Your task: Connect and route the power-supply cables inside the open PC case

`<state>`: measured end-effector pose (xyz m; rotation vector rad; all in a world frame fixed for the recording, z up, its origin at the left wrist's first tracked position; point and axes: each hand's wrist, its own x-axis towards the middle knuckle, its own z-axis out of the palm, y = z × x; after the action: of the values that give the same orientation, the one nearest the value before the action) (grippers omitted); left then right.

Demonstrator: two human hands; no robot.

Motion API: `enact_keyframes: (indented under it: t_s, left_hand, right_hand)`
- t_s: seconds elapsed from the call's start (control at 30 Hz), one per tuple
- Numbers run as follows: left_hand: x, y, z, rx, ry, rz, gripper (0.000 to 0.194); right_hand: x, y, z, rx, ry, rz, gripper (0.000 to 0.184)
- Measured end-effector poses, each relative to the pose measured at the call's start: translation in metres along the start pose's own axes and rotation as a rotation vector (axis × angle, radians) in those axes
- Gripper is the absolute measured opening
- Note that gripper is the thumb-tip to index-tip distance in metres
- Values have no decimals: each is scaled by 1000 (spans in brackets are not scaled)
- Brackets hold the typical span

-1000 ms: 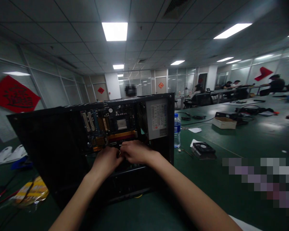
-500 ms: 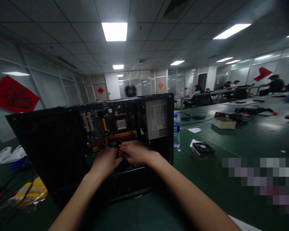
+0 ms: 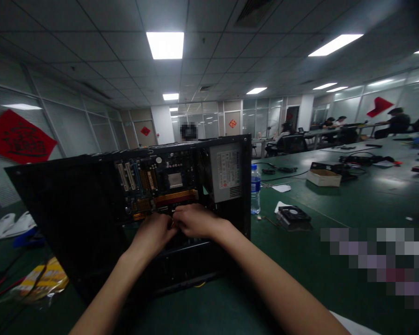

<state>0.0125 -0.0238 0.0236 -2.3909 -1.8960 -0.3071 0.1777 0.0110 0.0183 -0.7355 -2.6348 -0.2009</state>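
Observation:
An open black computer case (image 3: 73, 218) stands on the green table (image 3: 300, 260) in front of me. Inside it I see the motherboard (image 3: 160, 186) and a grey power supply (image 3: 226, 171) at the right. My left hand (image 3: 153, 235) and my right hand (image 3: 195, 221) meet at the lower edge of the motherboard, fingers curled and pinched together on something small that I cannot make out. Both forearms reach in from below.
A water bottle (image 3: 255, 188) stands right of the case, a black cooling fan (image 3: 293, 217) and paper scraps beyond it. A cardboard box (image 3: 324, 177) and cables lie farther right. A yellow plastic bag (image 3: 43, 281) lies at the left. People sit at distant tables.

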Motion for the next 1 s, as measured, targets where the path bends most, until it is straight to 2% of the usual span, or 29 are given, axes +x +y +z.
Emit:
enact_keyframes:
  t_s: [0.33,0.53,0.67,0.77,0.93,1.0]
  left_hand:
    - [3,-6,5,-59,9,65,22]
    - [1,-1,3,-59,-9,119,19]
    - [0,3,3,52,3,40,24]
    - [-1,2,4,102,43,-9,29]
    - [0,3,4,84,41,11,41]
    - [0,3,4,66,35,20,42]
  right_hand:
    - [1,3,5,7,13,-20,22]
    - [1,2,1,36,0,-13,18]
    - [1,1,-1,34,-33,35,20]
    - [-1,1,0,-7,-116,133,25]
    - [-3,2,3,-37,-468,324,31]
    - [-2,3,5,-19,-557,355,37]
